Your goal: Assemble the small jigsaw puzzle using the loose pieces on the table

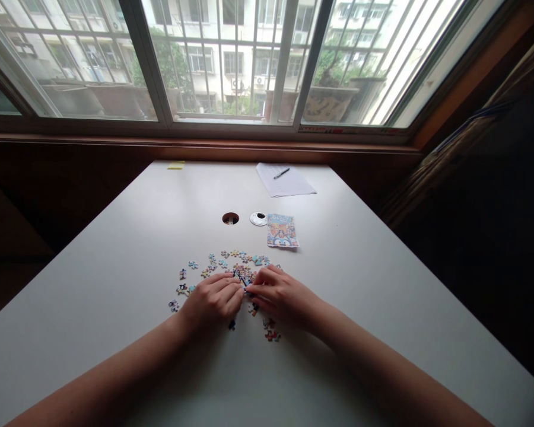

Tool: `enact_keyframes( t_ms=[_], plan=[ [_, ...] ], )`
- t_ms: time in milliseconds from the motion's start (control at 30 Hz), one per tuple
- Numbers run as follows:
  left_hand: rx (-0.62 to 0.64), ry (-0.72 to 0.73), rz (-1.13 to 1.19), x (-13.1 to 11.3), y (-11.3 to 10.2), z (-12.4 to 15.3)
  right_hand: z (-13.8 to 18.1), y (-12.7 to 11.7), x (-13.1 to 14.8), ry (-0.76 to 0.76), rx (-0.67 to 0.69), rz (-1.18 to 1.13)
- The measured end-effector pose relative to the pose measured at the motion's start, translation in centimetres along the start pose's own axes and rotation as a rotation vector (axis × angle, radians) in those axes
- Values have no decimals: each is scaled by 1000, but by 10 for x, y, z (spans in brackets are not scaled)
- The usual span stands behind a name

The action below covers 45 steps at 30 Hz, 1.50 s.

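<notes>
Small colourful jigsaw pieces [231, 264] lie scattered on the white table [115, 267]. My left hand [211, 299] and my right hand [280, 293] rest on the table with their fingertips meeting over a dark piece [245, 289] in the middle of the scatter. Both hands have the fingers curled and pinched together at that spot. A few loose pieces [271, 332] lie under and beside my right wrist. The puzzle's picture card [282, 230] lies flat just beyond the pieces.
A round cable hole [230, 218] and its white cap [258, 219] sit in the table's middle. Paper with a pen [282, 173] lies near the far edge, a yellow sticky pad [176, 165] at far left. A barred window is behind; dark furniture stands to the right.
</notes>
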<state>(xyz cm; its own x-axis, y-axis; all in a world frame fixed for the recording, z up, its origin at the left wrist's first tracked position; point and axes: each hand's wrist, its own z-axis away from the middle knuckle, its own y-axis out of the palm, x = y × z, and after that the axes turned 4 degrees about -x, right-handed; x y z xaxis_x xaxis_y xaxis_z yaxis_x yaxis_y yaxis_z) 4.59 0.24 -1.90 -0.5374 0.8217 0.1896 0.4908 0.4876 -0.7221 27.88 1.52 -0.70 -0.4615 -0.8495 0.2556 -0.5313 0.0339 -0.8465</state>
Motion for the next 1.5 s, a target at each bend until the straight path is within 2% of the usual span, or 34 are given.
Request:
enact_keyframes(
  t_ms=[100, 367, 600, 1000, 1133, 1500],
  plan=[
    [12, -24, 20, 0, 0, 0, 0, 0, 0, 12, 2, -9],
    [22, 67, -14, 1, -2, 1, -1, -2, 1, -3, 39, 45],
    [33, -41, 70, 3, -4, -3, 0, 0, -1, 5, 56, 39],
    [77, -183, 212, 9, 1, 3, 3, 10, -4, 94, -55, -99],
    [79, -197, 272, 14, 3, 8, 1, 14, 0, 116, -72, -6],
    [100, -202, 323, 17, -2, 7, 4, 15, -2, -6, -77, 170]
  ],
)
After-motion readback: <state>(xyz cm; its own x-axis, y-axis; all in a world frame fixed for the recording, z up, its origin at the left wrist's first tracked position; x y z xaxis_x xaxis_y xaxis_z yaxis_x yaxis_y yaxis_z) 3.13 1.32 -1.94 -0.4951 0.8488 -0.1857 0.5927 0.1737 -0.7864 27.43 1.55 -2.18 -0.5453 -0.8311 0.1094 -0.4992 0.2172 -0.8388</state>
